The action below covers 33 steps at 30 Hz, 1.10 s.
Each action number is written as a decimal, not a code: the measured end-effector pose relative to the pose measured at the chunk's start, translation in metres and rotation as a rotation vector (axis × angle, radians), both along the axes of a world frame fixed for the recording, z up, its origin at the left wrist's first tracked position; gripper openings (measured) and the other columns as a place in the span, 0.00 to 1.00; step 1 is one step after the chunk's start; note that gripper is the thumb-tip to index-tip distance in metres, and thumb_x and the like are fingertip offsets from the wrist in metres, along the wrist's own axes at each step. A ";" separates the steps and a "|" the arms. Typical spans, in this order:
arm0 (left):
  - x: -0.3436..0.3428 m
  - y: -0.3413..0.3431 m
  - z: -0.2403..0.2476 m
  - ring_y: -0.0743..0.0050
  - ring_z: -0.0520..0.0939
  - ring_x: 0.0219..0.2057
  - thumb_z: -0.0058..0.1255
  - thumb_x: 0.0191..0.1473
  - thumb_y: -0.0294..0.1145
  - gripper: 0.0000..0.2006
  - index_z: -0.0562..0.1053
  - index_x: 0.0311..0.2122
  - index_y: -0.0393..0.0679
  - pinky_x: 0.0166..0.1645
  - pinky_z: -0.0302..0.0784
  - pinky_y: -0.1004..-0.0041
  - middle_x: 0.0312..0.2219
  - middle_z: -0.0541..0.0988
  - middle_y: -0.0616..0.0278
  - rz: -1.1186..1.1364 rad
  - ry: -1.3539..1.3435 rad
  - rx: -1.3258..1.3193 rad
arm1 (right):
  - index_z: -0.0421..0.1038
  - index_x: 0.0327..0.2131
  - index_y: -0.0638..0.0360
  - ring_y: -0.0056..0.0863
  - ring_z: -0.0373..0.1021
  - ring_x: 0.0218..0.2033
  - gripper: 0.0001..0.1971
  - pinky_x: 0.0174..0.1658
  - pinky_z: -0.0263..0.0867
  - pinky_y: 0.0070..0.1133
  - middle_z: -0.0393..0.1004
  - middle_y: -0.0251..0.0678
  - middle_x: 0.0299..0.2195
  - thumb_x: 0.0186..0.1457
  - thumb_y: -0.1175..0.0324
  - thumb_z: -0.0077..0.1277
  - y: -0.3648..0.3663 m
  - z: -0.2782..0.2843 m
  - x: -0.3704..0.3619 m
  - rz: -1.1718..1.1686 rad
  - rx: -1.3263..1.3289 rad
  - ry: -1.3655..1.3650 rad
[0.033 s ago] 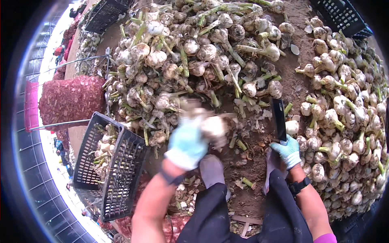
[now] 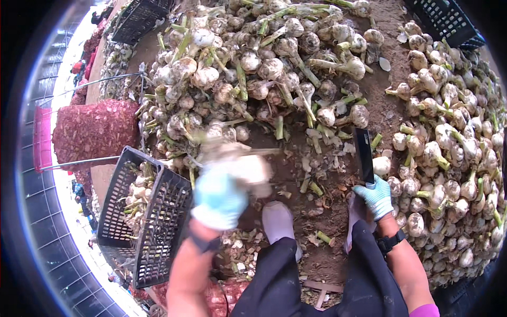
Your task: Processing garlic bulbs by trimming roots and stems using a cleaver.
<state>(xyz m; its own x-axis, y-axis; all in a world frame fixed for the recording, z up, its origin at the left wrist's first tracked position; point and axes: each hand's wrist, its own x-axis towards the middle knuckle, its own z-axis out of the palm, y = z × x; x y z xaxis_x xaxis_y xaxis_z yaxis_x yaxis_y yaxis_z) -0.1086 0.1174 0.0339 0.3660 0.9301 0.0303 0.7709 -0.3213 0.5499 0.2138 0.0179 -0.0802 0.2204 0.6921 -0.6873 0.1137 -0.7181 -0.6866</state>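
Observation:
My left hand (image 2: 219, 196), in a pale blue and white glove, is smeared by motion above the ground in front of my feet. It holds garlic (image 2: 251, 169), blurred white bulbs with stalks, just beyond the fingers. My right hand (image 2: 376, 197), gloved alike, is closed round the handle of a knife (image 2: 363, 156) by my right foot. Its broad dark blade points away from me, and the handle is mostly hidden in the glove. Ahead lies a heap of garlic with long stalks (image 2: 269, 68). A second garlic pile (image 2: 438, 148), with shorter stems, spreads to the right.
A black plastic crate (image 2: 161, 222) with some garlic in it stands tilted at my left. Past it lies a full red mesh sack (image 2: 95, 129) beside a metal rod. More black crates stand at the far left (image 2: 140, 21) and far right (image 2: 449, 21). Cut stems and peelings litter the soil.
My left hand has moved left and slightly down with the garlic, toward the black crate. My right hand and the knife have stayed in place.

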 end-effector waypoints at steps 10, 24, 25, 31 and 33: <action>-0.134 -0.047 0.095 0.51 0.72 0.44 0.61 0.35 0.26 0.31 0.64 0.50 0.42 0.48 0.69 0.64 0.41 0.71 0.49 0.248 0.888 0.132 | 0.69 0.26 0.63 0.14 0.61 0.21 0.11 0.27 0.61 0.17 0.69 0.26 0.20 0.37 0.71 0.59 0.004 0.008 -0.005 0.053 0.019 -0.096; -0.026 -0.021 0.017 0.58 0.77 0.20 0.47 0.48 0.39 0.16 0.69 0.43 0.50 0.24 0.73 0.64 0.22 0.76 0.56 0.077 0.645 0.067 | 0.69 0.27 0.60 0.13 0.59 0.21 0.10 0.25 0.58 0.15 0.66 0.22 0.20 0.37 0.72 0.58 -0.008 -0.022 0.007 -0.024 0.066 -0.022; -0.048 -0.020 0.039 0.60 0.77 0.20 0.47 0.48 0.39 0.15 0.70 0.43 0.49 0.23 0.72 0.66 0.22 0.76 0.57 0.178 0.617 0.234 | 0.69 0.27 0.60 0.13 0.59 0.21 0.10 0.26 0.58 0.15 0.66 0.22 0.21 0.37 0.72 0.57 -0.008 -0.021 0.004 -0.030 0.072 -0.013; -0.156 -0.050 0.127 0.56 0.79 0.25 0.55 0.46 0.40 0.34 0.55 0.57 0.51 0.27 0.74 0.64 0.27 0.78 0.54 0.892 0.974 0.159 | 0.69 0.28 0.61 0.12 0.59 0.22 0.10 0.26 0.58 0.14 0.66 0.22 0.22 0.39 0.74 0.56 -0.010 -0.021 -0.006 -0.047 0.063 0.038; -0.133 -0.047 0.096 0.55 0.79 0.31 0.55 0.44 0.40 0.28 0.64 0.52 0.46 0.32 0.75 0.65 0.36 0.76 0.50 0.689 0.775 0.157 | 0.69 0.29 0.61 0.12 0.59 0.22 0.10 0.26 0.58 0.14 0.66 0.22 0.22 0.39 0.74 0.56 -0.007 -0.019 -0.006 -0.060 0.056 0.018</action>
